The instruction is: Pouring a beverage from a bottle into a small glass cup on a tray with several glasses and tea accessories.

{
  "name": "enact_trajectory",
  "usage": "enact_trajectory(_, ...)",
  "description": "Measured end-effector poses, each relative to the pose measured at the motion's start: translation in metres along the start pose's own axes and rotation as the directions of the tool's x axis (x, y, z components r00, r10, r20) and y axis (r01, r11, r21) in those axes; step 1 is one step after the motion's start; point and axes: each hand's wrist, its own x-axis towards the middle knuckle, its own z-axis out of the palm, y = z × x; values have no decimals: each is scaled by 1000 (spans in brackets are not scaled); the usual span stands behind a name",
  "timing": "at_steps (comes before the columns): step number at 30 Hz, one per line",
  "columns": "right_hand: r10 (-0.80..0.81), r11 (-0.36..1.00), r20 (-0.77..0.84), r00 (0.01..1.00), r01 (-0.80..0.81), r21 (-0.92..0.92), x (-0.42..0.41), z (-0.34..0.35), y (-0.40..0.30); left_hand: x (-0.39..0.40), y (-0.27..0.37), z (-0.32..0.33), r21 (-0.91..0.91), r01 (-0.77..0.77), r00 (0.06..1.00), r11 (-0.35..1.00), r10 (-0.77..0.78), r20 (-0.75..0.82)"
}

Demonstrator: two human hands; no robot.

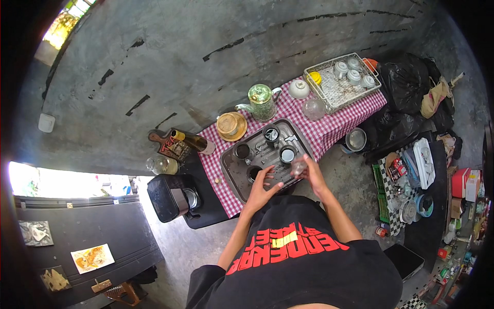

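Observation:
My right hand holds a small clear glass lid at the near right of a dark tray. My left hand has its fingers spread beside a glass of dark liquid and holds nothing. Further on the tray stand a second dark-filled glass, a glass with a shiny surface and a glass with a pale reflection. Water lies on the tray. Behind it stands a green patterned teapot with a white handle.
A wooden cup and saucer, a bottle and a glass jar stand left. A white bowl, a clear glass bowl and a wire basket of cups stand right. A black appliance sits at the near left.

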Motion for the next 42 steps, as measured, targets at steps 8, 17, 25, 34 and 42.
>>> enact_trajectory(8, -99, 968, 254, 962, 152, -198, -7, 23, 37, -3, 9, 21, 22, -91, 989, 996, 87, 118)
enact_trajectory(17, 163, 904, 352, 922, 3, -427, -6, 41, 23, -20, -11, 11, -16, -42, 999, 999, 42, -11)
enact_trajectory(25, 100, 818, 443, 891, 180, -546, 4, 58, 35, -40, -19, 4, -123, 58, 993, 991, -70, -100)
enact_trajectory(34, 140, 802, 387, 911, 125, -584, -2, 72, 42, -47, -24, -13, -146, 102, 991, 984, -113, -68)
enact_trajectory(42, 120, 851, 341, 932, 80, -519, -5, 80, 48, -47, -32, -20, -119, 25, 997, 993, -34, -75)
